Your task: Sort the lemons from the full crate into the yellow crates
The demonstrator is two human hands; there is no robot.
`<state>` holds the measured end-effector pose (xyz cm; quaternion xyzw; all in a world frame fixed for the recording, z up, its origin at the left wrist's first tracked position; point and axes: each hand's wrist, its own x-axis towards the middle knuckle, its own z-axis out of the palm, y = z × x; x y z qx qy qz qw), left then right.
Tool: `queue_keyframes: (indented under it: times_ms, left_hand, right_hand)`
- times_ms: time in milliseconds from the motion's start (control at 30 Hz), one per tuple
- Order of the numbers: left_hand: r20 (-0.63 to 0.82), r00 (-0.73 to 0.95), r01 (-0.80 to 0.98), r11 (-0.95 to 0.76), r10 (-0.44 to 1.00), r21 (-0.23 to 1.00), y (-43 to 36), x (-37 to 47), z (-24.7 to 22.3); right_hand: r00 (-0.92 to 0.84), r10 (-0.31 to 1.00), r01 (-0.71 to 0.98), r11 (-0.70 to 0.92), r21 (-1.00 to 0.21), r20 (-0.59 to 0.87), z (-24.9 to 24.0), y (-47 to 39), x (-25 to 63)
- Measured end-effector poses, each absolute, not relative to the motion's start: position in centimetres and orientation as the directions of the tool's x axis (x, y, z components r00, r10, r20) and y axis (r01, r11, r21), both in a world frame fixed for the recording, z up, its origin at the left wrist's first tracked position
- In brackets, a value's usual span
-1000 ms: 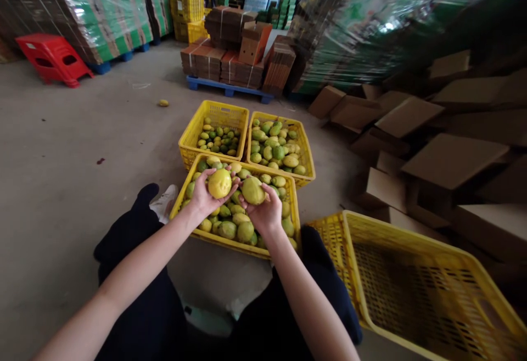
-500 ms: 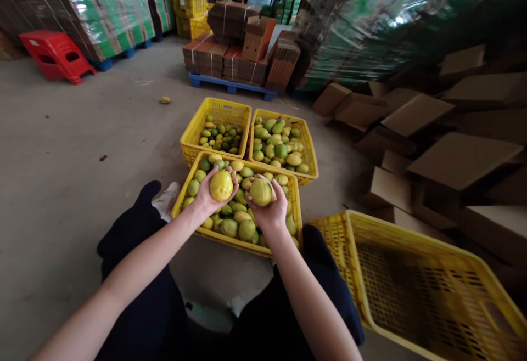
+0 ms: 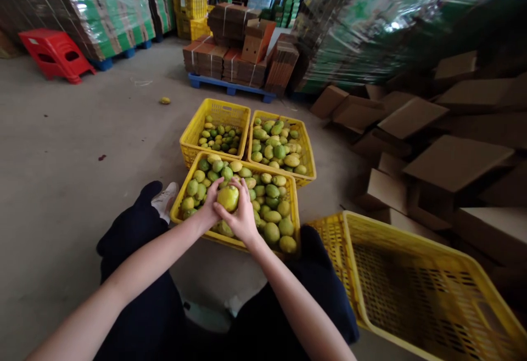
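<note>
A yellow-green fruit [image 3: 228,198] is held between my two hands above the near yellow crate [image 3: 297,207]. My left hand [image 3: 211,202] wraps its left side, and my right hand [image 3: 242,213] closes round it from the right. Whether a second fruit is hidden between the palms cannot be made out. Below them the near crate is full of green and yellow fruits [image 3: 272,216]. Behind it stand two more crates with fruit, one at the back left [image 3: 186,140] and one at the back right [image 3: 312,158].
A large yellow crate [image 3: 349,262] without fruit stands at the right, beside my knee. Cardboard boxes [image 3: 457,161] lie heaped behind it. Farther off are a blue pallet [image 3: 230,88] of flattened cartons, a red stool [image 3: 57,54] and a single fruit [image 3: 164,100] on the floor.
My hands, apart before with a fruit in each, have come together around one visible fruit. My right hand has moved left; the greener fruit it held no longer shows separately.
</note>
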<state>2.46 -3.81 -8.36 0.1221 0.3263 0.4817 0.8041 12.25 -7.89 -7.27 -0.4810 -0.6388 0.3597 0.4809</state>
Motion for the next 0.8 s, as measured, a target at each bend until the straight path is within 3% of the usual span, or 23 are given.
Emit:
queue_keyframes:
  times_ms: [133, 200, 367, 467, 600, 800]
  left_hand:
    - [-0.485, 0.199, -0.783, 0.436, 0.851, 0.443, -2.7, 1.9, -6.9]
    - [-0.462, 0.075, -0.821, 0.317, 0.884, 0.474, -2.0, 1.6, -5.7]
    - [-0.245, -0.183, -0.781, 0.011, 0.952, 0.625, -1.4, 0.4, -3.4]
    - [0.006, -0.288, -0.555, -0.172, 0.958, 0.814, -2.0, 0.3, -3.3]
    - [0.215, -0.191, -0.254, -0.259, 0.958, 0.932, -3.3, 1.0, -3.4]
    - [0.223, -0.113, -0.183, -0.241, 0.968, 0.953, -4.0, 1.3, -3.4]
  right_hand:
    - [-0.079, 0.858, 0.391, 0.495, -0.776, 0.507, -6.8, -8.3, 12.3]
    - [-0.031, 0.809, 0.445, 0.538, -0.716, 0.588, -6.5, -8.1, 12.9]
    - [0.065, 0.731, 0.542, 0.546, -0.638, 0.68, -6.0, -6.6, 15.1]
    - [0.022, 0.711, 0.56, 0.574, -0.597, 0.703, -6.1, -6.1, 15.3]
    - [-0.04, 0.686, 0.56, 0.618, -0.552, 0.727, -6.4, -6.4, 14.9]
    - [-0.058, 0.667, 0.57, 0.633, -0.524, 0.743, -6.6, -6.6, 14.8]
